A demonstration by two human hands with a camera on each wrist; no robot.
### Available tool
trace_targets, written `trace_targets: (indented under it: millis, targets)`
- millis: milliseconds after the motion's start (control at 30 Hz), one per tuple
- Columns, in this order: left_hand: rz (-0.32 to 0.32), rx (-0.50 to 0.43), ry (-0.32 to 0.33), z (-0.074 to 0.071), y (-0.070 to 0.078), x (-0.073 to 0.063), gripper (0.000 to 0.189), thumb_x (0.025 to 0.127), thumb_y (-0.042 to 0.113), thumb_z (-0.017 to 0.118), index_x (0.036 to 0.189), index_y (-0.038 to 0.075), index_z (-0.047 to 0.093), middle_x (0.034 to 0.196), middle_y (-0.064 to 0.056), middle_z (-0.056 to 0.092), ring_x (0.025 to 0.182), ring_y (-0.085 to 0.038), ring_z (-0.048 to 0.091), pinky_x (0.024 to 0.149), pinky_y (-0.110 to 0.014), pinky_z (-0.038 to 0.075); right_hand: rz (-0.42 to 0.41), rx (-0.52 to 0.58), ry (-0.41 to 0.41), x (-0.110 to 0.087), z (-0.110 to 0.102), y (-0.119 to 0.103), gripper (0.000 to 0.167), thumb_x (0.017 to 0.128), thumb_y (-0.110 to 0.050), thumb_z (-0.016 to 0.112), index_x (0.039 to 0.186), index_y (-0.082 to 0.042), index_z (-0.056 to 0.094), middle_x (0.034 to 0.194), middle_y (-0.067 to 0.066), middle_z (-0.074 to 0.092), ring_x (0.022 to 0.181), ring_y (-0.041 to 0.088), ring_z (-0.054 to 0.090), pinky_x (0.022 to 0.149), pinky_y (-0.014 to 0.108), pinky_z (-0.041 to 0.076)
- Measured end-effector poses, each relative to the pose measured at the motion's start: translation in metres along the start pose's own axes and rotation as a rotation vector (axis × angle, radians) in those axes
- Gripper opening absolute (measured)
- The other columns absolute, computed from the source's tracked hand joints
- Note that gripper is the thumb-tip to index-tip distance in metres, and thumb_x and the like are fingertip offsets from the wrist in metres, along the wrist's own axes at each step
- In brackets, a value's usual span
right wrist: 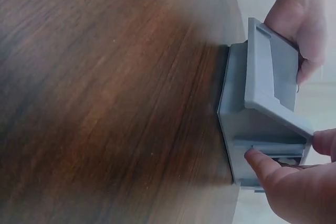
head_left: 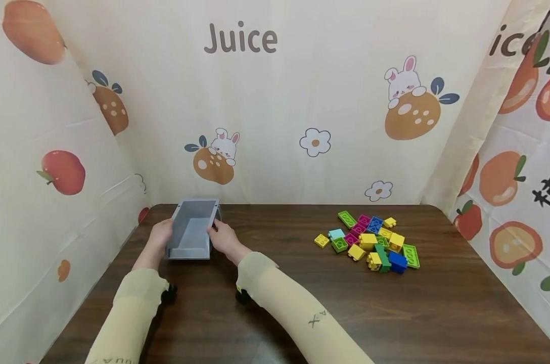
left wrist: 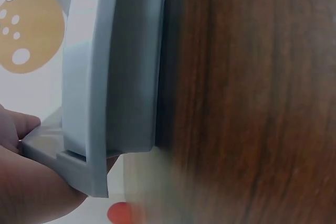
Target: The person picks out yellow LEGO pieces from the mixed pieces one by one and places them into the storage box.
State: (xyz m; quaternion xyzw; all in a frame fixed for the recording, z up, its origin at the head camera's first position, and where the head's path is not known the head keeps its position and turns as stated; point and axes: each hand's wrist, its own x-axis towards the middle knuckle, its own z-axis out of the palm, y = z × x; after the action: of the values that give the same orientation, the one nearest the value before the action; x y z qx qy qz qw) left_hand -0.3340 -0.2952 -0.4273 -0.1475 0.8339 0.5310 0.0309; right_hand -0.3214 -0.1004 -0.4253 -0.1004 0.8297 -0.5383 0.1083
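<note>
A grey plastic bin (head_left: 194, 227) with a sloped, open front stands at the left back of the table, near the wall cloth. My left hand (head_left: 159, 237) grips its left rim; in the left wrist view the thumb and a finger pinch the rim's corner. On the opposite side my right hand (head_left: 226, 238) holds the right rim, with thumb on top and a fingertip against the side wall in the right wrist view. Nothing shows inside the bin (left wrist: 131, 66). Its base looks to be on or just at the tabletop.
Toy building bricks in yellow, blue, green, magenta and light blue lie in a loose pile (head_left: 368, 241) on the right half of the brown wooden table (head_left: 279, 303). A fruit-printed cloth (head_left: 275, 101) hangs behind and along both sides.
</note>
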Motion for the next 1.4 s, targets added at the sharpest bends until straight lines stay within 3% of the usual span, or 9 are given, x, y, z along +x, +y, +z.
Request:
trace_targets:
  millis: [333,533,667,700,767,1033,1400]
  targets:
    - [-0.026,0.003,0.004,0.001,0.001,-0.004,0.059,0.102,0.033,0.015,0.145,-0.007,0.019,0.146,-0.032,0.024,0.131,-0.041,0.029,0.109,-0.053,0.024,-0.006,0.013,-0.007,-0.005,-0.003,0.001,0.049,0.100,-0.026,0.045,0.143,-0.004,0.037,0.143,0.011,0.045,0.132,0.021,0.041,0.104,0.036,0.038]
    - [0.002,-0.016,0.021,0.000,-0.004,-0.002,0.058,0.102,0.035,0.028,0.143,-0.006,0.029,0.141,-0.032,0.034,0.122,-0.039,0.040,0.102,-0.049,0.034,-0.006,0.039,0.007,-0.007,-0.004,0.000,0.046,0.099,-0.022,0.048,0.141,-0.003,0.041,0.139,0.012,0.049,0.127,0.020,0.046,0.100,0.034,0.041]
    - [-0.014,-0.022,0.019,0.003,0.000,-0.009,0.057,0.102,0.032,0.027,0.143,-0.007,0.027,0.142,-0.031,0.032,0.126,-0.039,0.038,0.104,-0.050,0.032,-0.001,0.052,0.001,-0.009,-0.006,0.001,0.047,0.099,-0.021,0.049,0.140,-0.001,0.040,0.139,0.013,0.048,0.127,0.021,0.046,0.100,0.035,0.042]
    - [-0.034,-0.028,0.009,0.004,0.003,-0.014,0.056,0.102,0.030,0.022,0.145,-0.007,0.023,0.146,-0.031,0.027,0.131,-0.041,0.031,0.108,-0.053,0.025,-0.003,0.051,0.000,-0.010,-0.007,0.001,0.048,0.098,-0.021,0.050,0.140,0.000,0.040,0.139,0.014,0.048,0.128,0.021,0.046,0.100,0.035,0.042]
    - [-0.034,-0.024,0.008,0.007,0.006,-0.019,0.056,0.102,0.028,0.019,0.145,-0.008,0.022,0.146,-0.032,0.026,0.131,-0.041,0.031,0.109,-0.053,0.024,-0.004,0.048,-0.005,-0.011,-0.010,0.002,0.048,0.098,-0.021,0.050,0.140,0.000,0.040,0.139,0.014,0.048,0.128,0.022,0.046,0.100,0.035,0.042]
    - [0.038,0.005,0.011,0.014,0.005,-0.027,0.054,0.102,0.025,0.018,0.139,-0.012,0.031,0.132,-0.033,0.040,0.114,-0.036,0.043,0.097,-0.047,0.036,-0.001,0.059,-0.024,-0.016,-0.018,0.008,0.047,0.098,-0.021,0.050,0.140,-0.001,0.041,0.137,0.013,0.050,0.126,0.022,0.047,0.099,0.035,0.042]
    - [0.036,-0.006,-0.047,0.023,0.011,-0.036,0.055,0.103,0.028,0.018,0.140,-0.012,0.030,0.131,-0.033,0.041,0.113,-0.037,0.045,0.093,-0.047,0.039,0.002,0.062,-0.053,-0.026,-0.033,0.015,0.049,0.098,-0.022,0.050,0.141,0.000,0.039,0.137,0.014,0.049,0.126,0.024,0.047,0.098,0.038,0.043]
